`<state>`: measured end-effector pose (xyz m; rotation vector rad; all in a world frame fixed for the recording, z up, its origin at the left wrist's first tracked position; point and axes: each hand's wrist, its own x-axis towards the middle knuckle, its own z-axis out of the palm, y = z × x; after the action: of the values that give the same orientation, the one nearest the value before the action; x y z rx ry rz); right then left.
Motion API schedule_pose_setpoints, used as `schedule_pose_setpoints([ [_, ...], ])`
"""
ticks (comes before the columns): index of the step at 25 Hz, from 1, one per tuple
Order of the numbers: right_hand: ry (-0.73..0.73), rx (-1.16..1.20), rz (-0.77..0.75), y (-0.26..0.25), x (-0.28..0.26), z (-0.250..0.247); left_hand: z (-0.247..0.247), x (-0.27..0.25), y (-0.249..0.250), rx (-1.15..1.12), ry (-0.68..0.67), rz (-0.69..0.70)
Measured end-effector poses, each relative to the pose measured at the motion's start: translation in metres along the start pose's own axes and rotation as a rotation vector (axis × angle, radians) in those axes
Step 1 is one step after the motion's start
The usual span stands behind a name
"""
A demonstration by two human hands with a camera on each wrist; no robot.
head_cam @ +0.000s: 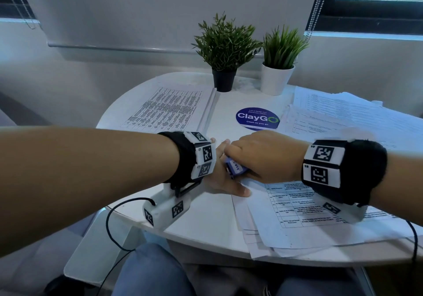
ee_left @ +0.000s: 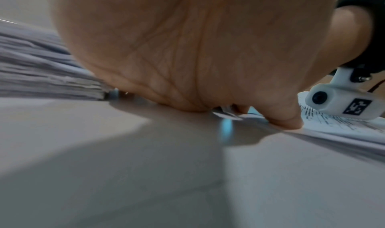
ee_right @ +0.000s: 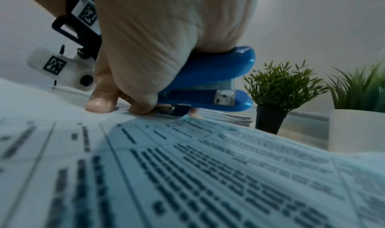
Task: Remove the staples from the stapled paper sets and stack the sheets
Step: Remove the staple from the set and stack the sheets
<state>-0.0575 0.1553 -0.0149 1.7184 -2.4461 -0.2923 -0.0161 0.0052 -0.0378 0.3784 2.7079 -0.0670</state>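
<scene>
I see the stapled set [head_cam: 295, 206] lying on the desk [head_cam: 206, 222] before me. My left hand [head_cam: 225, 182] presses its corner with flat fingers. My right hand [head_cam: 263, 156] is clamped around the blue stapler [ee_right: 208, 83], its rear end on that corner.

two potted plants [head_cam: 225, 50] block the back, bare table [head_cam: 206, 218] near left

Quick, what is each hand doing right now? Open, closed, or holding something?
Left hand: open, thumb pressing flat on the printed white paper set.
Right hand: closed in a grip around the small blue plastic stapler, its rear end down at the paper's corner.
</scene>
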Motion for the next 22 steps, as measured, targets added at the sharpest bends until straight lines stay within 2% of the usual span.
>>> schedule_pose_setpoints([
  [5,0.131,-0.114,-0.178,0.001,0.002,0.003,0.003,-0.003,0.004,-0.081,0.058,-0.07],
  [7,0.112,-0.079,-0.18,0.002,0.002,0.002,0.006,0.002,0.0,-0.089,0.055,-0.067],
  [8,0.06,-0.031,-0.116,0.001,0.003,0.0,0.005,0.002,-0.001,-0.095,0.043,-0.06],
  [11,-0.205,0.265,0.266,0.0,0.006,-0.006,-0.001,-0.001,0.0,-0.125,-0.01,-0.03],
  [12,-0.258,0.337,0.337,-0.001,0.008,-0.008,-0.002,-0.001,0.001,-0.115,-0.006,-0.031],
  [17,-0.426,0.434,0.494,0.002,0.03,-0.008,0.003,0.004,-0.004,-0.086,-0.046,-0.087],
  [22,-0.513,0.481,0.569,0.003,0.039,-0.012,-0.003,-0.001,-0.002,-0.076,-0.071,-0.047],
])
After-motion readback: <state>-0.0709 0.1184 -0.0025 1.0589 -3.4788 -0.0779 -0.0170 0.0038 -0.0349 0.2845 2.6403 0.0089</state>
